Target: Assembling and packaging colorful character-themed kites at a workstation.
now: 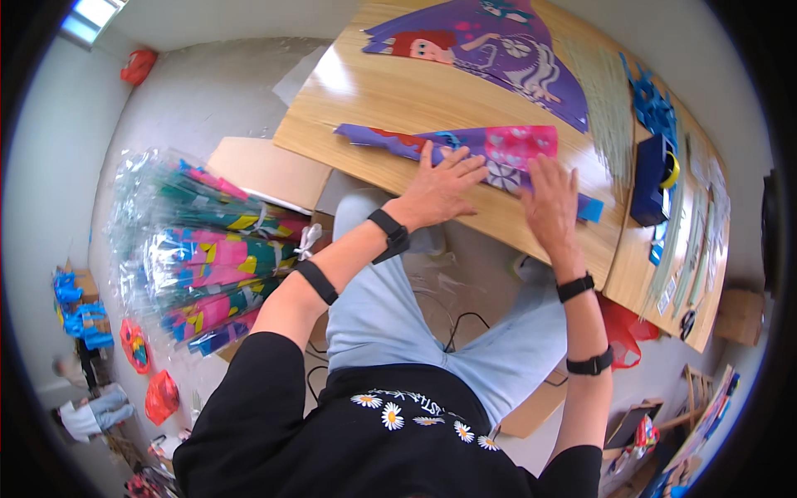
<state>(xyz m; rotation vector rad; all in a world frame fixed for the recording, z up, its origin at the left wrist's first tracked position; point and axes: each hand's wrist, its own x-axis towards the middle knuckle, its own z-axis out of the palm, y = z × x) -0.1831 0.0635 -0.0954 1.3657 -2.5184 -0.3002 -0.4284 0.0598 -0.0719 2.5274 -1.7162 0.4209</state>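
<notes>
Both hands flat | left hand (444,184), right hand (550,202) pressing folded kite (490,153) | fingers released, spread

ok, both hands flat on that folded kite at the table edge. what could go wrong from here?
1. The folded kite lies close to the table edge; under the left hand and right hand it might slide off.
2. Pressing could crease the thin printed sheet.
3. The thin sticks lie loose beside it and could get swept away.
</notes>
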